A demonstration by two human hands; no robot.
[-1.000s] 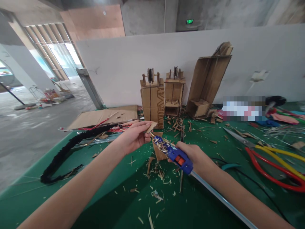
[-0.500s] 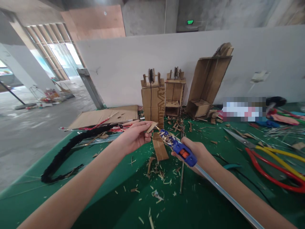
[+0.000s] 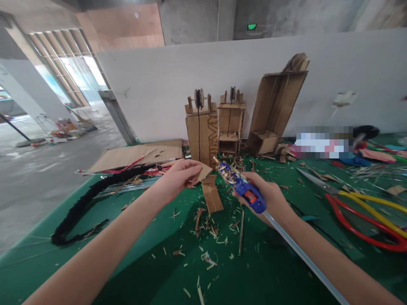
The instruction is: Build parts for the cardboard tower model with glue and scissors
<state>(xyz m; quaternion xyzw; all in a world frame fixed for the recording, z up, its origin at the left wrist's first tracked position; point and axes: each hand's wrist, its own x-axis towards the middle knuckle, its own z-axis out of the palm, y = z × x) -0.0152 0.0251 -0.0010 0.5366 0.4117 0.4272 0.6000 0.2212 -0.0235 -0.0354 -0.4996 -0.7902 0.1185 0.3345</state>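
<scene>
1. Left hand (image 3: 179,176) pinches a small card scrap (image 3: 203,171) above the green tabletop (image 3: 260,271)
2. Right hand (image 3: 269,195) is closed round a blue glue gun (image 3: 243,188), nozzle just beside the scrap
3. Card looks light, stiff, easily creased; best held by its edges
4. Glue on the scrap cannot be made out

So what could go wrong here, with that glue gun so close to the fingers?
The glue gun in the right hand points its nozzle close to the left hand pinching a small cardboard piece; hot glue might burn those fingertips. Big scissors lie open beside the right forearm and could snag it.
</scene>
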